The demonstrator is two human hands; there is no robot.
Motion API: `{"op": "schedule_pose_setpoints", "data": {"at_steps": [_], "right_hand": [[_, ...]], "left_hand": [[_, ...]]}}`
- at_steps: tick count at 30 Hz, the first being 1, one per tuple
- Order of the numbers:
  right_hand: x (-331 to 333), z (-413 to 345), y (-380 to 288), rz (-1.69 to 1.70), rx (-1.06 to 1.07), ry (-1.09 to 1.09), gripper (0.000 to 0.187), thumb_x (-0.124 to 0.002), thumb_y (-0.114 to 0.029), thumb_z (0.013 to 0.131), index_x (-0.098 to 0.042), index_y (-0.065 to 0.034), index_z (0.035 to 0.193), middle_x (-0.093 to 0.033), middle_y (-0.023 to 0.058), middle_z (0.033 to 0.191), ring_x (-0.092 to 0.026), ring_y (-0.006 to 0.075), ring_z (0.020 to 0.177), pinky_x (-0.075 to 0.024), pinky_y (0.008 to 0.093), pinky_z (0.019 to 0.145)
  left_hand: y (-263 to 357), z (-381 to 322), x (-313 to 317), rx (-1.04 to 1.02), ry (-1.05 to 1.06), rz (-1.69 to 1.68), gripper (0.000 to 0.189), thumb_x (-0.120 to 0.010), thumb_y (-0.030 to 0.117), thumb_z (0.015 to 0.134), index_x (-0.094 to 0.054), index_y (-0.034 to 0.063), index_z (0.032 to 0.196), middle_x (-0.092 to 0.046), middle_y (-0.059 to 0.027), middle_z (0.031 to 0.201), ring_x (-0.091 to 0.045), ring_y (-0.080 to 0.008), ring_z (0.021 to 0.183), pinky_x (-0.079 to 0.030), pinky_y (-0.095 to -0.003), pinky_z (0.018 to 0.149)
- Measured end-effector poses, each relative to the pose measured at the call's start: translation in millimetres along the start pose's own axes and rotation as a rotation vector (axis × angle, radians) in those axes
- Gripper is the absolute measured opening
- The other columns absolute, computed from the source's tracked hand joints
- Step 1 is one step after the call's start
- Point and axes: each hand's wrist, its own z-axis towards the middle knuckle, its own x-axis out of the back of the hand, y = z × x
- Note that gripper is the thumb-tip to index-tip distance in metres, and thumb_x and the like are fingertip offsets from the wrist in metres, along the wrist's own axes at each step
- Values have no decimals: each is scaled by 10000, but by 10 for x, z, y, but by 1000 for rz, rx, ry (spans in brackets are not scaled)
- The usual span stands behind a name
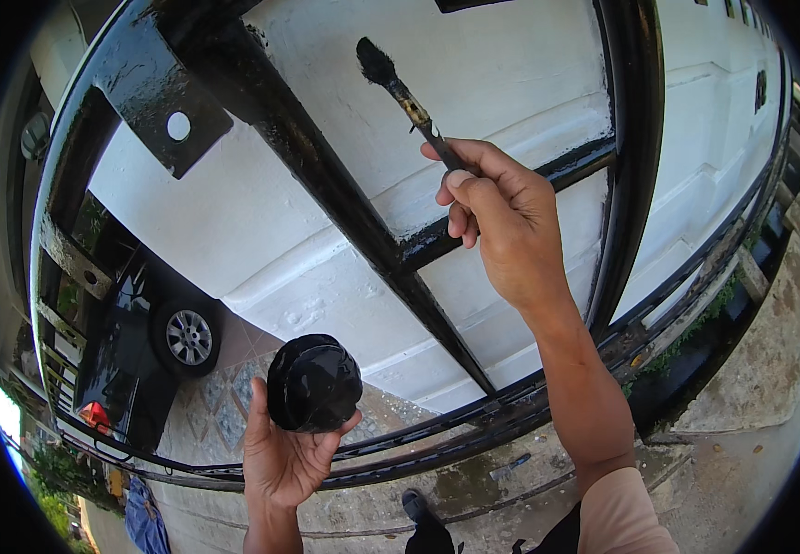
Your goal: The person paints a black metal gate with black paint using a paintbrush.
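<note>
My right hand [510, 208] grips the dark handle of a paintbrush [407, 104], its bristles coated in black and pointing up to the left. The brush head is over a white wall [483, 90] seen behind black metal bars; whether it touches anything cannot be told. Lower down, my left hand [292, 450] holds a small round cup of black paint [314, 383] from below, fingers around its side. Glossy black bars of a metal gate [317, 166] run diagonally past both hands. A flat metal plate with a round hole [164, 104] juts from the frame at upper left.
Through the frame at left, a dark car [123, 346] is parked on patterned tiles. A drainage channel [711, 353] runs along the right. Another brush-like tool [509, 468] lies on the concrete near my shoe [417, 505]. Blue cloth [143, 519] hangs or lies at lower left.
</note>
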Motion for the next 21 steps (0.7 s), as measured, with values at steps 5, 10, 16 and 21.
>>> {"op": "schedule_pose_setpoints", "data": {"at_steps": [5, 10, 16, 21], "right_hand": [[195, 158, 12, -248, 26, -28, 269, -623, -21, 863, -676, -13, 1127, -571, -21, 735, -472, 20, 557, -366, 183, 490], [129, 259, -60, -330, 344, -26, 246, -653, -33, 854, -679, 12, 1095, -621, 69, 743, -569, 123, 586, -437, 249, 531], [-67, 494, -228, -429, 682, -43, 158, -654, -51, 793, -689, 28, 926, -672, 202, 722, -673, 356, 640, -530, 409, 596], [-145, 578, -273, -521, 696, -101, 118, -646, -54, 781, -693, 19, 861, -652, 197, 664, -659, 363, 603, -526, 410, 578]], "left_hand": [[-91, 27, -30, 39, 39, -27, 700, -499, 518, 968, -385, -7, 1417, -483, -374, 1306, -537, -562, 1111, -589, -516, 831], [-161, 37, -48, -5, 39, -30, 699, -516, 521, 960, -391, 8, 1418, -487, -366, 1308, -533, -563, 1120, -588, -523, 831], [-140, 49, -27, 36, 12, -64, 717, -541, 574, 931, -442, 52, 1412, -537, -276, 1326, -514, -520, 1196, -573, -495, 887], [-162, 99, -93, -46, 48, -49, 671, -547, 504, 951, -438, 9, 1391, -523, -343, 1283, -547, -551, 1114, -593, -504, 833]]}}
